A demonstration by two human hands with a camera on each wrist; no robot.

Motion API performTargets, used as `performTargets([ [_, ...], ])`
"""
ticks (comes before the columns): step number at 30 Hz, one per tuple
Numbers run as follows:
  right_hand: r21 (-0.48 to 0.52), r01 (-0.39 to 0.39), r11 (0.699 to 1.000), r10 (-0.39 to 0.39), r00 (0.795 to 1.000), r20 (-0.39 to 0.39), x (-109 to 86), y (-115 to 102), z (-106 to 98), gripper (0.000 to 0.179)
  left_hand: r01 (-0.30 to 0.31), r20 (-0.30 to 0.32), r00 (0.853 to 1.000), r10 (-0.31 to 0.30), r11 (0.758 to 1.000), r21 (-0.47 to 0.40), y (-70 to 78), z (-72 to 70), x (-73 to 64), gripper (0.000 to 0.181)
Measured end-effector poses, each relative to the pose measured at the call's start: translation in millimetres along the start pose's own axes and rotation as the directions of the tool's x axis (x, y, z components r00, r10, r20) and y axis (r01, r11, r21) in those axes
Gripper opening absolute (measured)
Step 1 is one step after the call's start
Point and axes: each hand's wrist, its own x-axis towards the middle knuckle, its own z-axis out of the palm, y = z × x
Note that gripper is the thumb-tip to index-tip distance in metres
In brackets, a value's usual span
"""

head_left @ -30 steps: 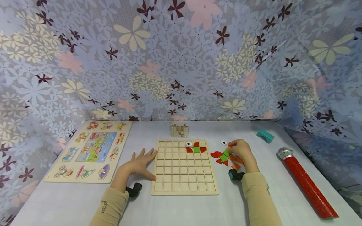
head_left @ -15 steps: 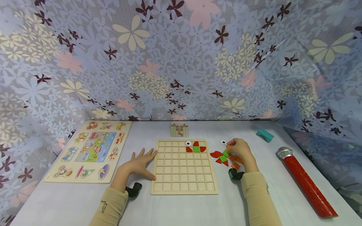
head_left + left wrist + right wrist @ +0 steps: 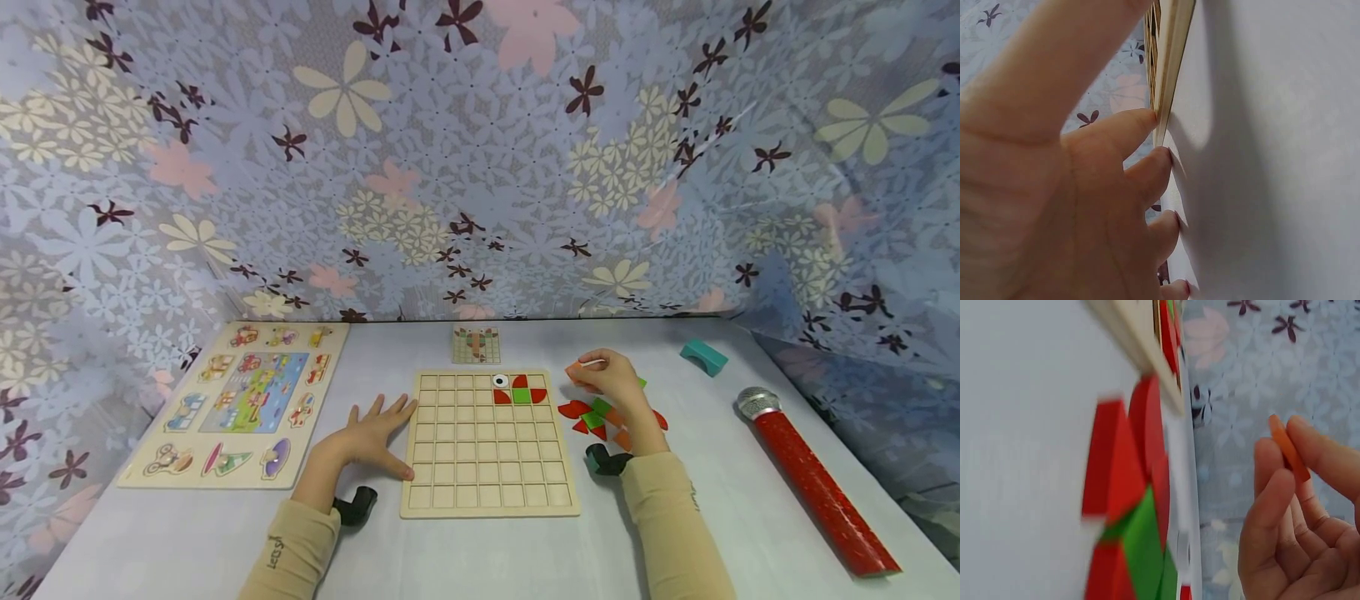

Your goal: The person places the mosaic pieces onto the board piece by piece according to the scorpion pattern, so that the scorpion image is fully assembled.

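My left hand [image 3: 371,437] lies with fingers spread at the left edge of a wooden grid board [image 3: 487,467]; the left wrist view shows a fingertip [image 3: 1147,117] against the board's side. My right hand [image 3: 617,379] pinches a flat orange tile [image 3: 1289,450] between thumb and fingers, raised over the table right of the board. On the board's upper right sit a round eye tile [image 3: 500,381], a green square [image 3: 521,397] and several red curved tiles [image 3: 538,397]. Below the right hand lie loose red [image 3: 574,409], green [image 3: 594,419] and orange tiles [image 3: 622,440], partly hidden by the wrist.
A small pattern card [image 3: 476,345] lies behind the board. At left is a picture puzzle board [image 3: 180,433]. A teal arch block [image 3: 703,357] and a red toy microphone [image 3: 817,492] lie at right. A flowered cloth [image 3: 480,167] hangs behind the table.
My right hand has picked an orange tile off the loose pile and moved it up and left. It now hides the loose eye tile. My left hand has stayed at the board.
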Motion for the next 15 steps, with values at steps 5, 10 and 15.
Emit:
performTargets([
  [5, 0.033, 0.0, 0.999, -0.001, 0.999, 0.035, 0.5, -8.0, 14.3, 0.042, -0.005, -0.002, 1.0, 0.005, 1.0, -0.001, -0.3, 0.2, -0.3, 0.11],
  [10, 0.05, 0.021, 0.999, -0.024, 0.999, 0.045, 1.9, -13.5, 28.1, 0.037, -0.005, -0.001, 1.0, 0.005, 1.0, -0.006, -0.5, 0.3, 0.2, 0.11],
  [15, 0.092, 0.034, 0.995, -0.042, 0.996, 0.083, 2.9, -17.7, 38.8, 0.034, -0.002, -0.001, 1.0, 0.002, 1.0, -0.006, -0.3, 0.3, 0.0, 0.11],
])
